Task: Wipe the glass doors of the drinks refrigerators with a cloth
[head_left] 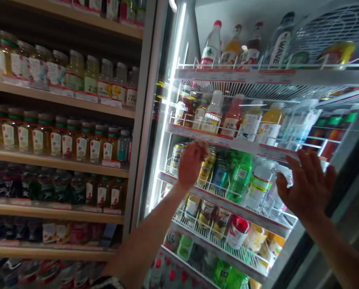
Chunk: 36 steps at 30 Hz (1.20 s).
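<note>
My left hand point(191, 163) reaches into an upright drinks fridge, in front of its third shelf. Its fingers are curled together and blurred; what they hold, if anything, I cannot make out. Beside it on that shelf stand a gold can point(207, 169), a blue can point(220, 174) and a green bottle point(241, 172). A pale can point(177, 158) stands just left of the hand. On the right, my right hand point(308, 182) is raised with its fingers spread and nothing in them, near the fridge's right side. A clear bottle with a green-and-white label point(260, 186) is to its left.
Upper fridge shelves carry a red-capped bottle point(211, 46), a dark WAVE bottle point(283, 40) and several juice bottles. Lower down is a red-and-white can point(238, 232). A lit strip point(169, 104) runs along the fridge's left edge. Left of it, wooden shelves point(59, 164) hold rows of bottles.
</note>
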Available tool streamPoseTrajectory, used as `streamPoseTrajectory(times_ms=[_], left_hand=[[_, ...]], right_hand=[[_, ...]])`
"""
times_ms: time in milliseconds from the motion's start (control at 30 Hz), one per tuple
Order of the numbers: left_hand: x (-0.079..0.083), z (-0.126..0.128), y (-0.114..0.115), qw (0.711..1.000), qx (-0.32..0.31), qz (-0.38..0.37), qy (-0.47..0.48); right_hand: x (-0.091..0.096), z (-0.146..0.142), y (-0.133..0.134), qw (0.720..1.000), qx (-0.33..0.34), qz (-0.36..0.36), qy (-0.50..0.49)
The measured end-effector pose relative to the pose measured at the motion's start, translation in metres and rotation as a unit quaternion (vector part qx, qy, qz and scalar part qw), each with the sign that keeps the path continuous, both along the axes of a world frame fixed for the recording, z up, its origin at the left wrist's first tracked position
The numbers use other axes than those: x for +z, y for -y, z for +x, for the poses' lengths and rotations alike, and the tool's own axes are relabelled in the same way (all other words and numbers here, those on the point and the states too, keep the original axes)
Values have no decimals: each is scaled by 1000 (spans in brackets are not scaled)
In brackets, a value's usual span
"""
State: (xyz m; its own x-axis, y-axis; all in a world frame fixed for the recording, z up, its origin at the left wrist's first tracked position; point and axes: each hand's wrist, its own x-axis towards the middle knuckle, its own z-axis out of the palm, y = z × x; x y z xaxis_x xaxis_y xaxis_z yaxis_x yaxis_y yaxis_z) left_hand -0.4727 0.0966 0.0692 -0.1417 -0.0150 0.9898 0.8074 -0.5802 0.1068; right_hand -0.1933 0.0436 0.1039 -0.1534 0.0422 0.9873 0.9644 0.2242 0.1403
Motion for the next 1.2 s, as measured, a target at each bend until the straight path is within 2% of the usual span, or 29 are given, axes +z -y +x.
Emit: streamPoseTrajectory(times_ms=[67, 100, 133, 200, 300, 367, 433, 500, 533, 600, 667, 733, 833, 933, 1000, 1067, 1133, 1200], left_hand=[[6, -39, -9, 997, 14, -2, 71], [7, -46, -12, 995, 19, 1, 96], [6, -41, -14, 995, 20, 3, 100], [0, -6, -13, 998, 10, 4, 58], [-12, 58, -7, 991, -25, 26, -133], [-15, 65, -5, 979, -24, 41, -196], [-13, 36, -9, 990, 12, 43, -135], [-8, -9, -16, 998, 53, 38, -1], [-6, -28, -20, 997, 57, 44, 33], [-2, -45, -24, 994, 59, 55, 74], [-3, -28, -21, 996, 35, 62, 47], [-5, 12, -11, 997, -16, 60, -40], [-11, 70, 11, 982, -76, 27, -171], [-14, 92, 22, 981, -77, -21, -175], [-13, 81, 19, 985, -67, -31, -153], [-10, 54, 10, 990, -53, -47, -118], [-5, 18, -1, 996, -26, -82, -36], [-1, -10, -8, 990, 11, -109, 87]], right_hand=[[0, 0, -2, 1000, -4, 1, 2], [-1, 0, -3, 1000, -8, -1, 4], [-1, 1, -3, 1000, -12, -4, 4], [-1, 2, -3, 1000, -13, -2, 6], [-1, 3, -2, 1000, -13, -2, 8], [-1, 4, -2, 1000, -12, -3, 13], [-1, 4, -2, 1000, -14, -3, 16], [-1, 4, -3, 1000, -17, 2, 15], [-2, 4, -4, 1000, -18, 4, 15], [-2, 4, -5, 1000, -21, 7, 12], [-2, 4, -6, 1000, -25, 11, 10], [-1, 4, -6, 999, -28, 16, 3], [-1, 2, -4, 1000, -24, 9, -7], [0, 0, -1, 1000, -19, -5, -10], [1, -1, 1, 1000, -12, -13, -11], [1, 0, 3, 1000, -1, -22, -10], [1, 1, 4, 999, 9, -38, -5], [1, 3, 5, 999, 20, -50, -1]])
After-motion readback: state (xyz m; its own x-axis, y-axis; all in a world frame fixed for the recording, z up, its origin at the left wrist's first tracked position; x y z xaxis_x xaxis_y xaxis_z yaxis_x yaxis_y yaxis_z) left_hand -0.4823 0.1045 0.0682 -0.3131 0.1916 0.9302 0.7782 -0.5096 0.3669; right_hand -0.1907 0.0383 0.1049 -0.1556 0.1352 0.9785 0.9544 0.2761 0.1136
